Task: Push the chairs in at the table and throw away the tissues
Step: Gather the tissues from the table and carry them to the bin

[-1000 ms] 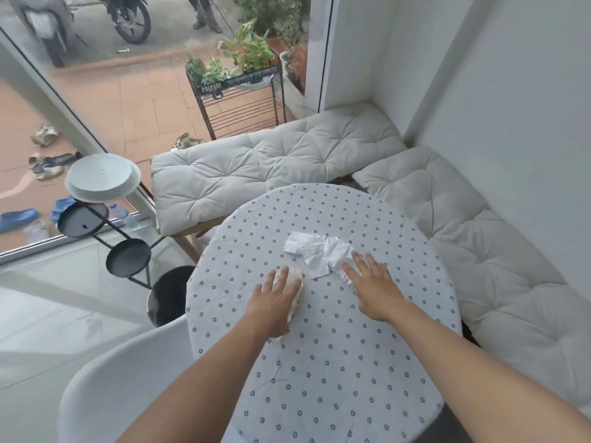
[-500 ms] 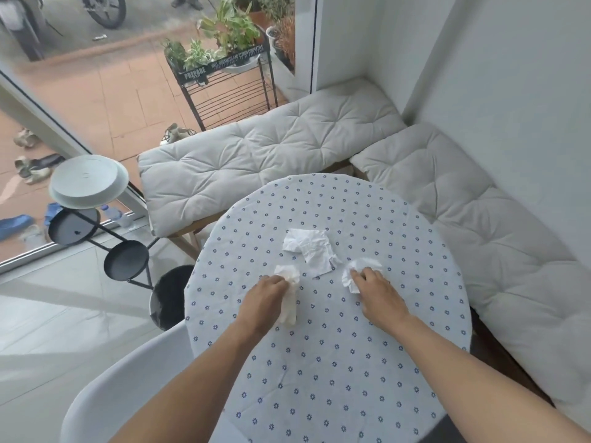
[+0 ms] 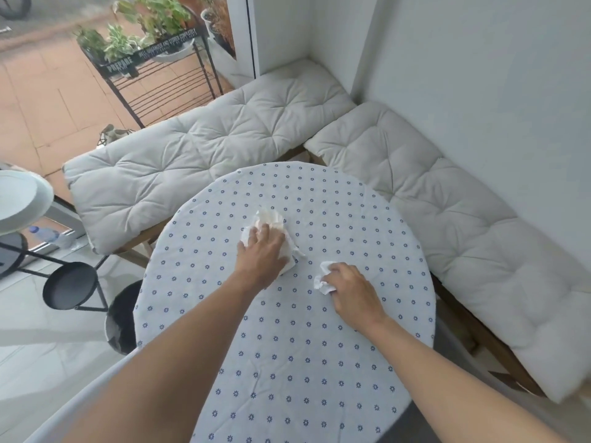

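A round table with a blue-dotted white cloth fills the middle of the view. My left hand lies over a crumpled white tissue near the table's centre, and more tissue shows under the palm's right edge. My right hand rests on the cloth a little nearer to me, its fingers closed around a small wadded tissue. The back of a white chair sits at the lower left, against the table's edge. A black bin stands on the floor by the table's left side.
Cushioned benches line the far side and the right wall, close to the table. A black stand with round trays is on the left beside the bin. Behind the glass stands a plant rack.
My left hand has moved forward with its tissue onto the middle tissue and covers it. My right hand has closed on its tissue and stayed roughly in place. The view shifted closer.
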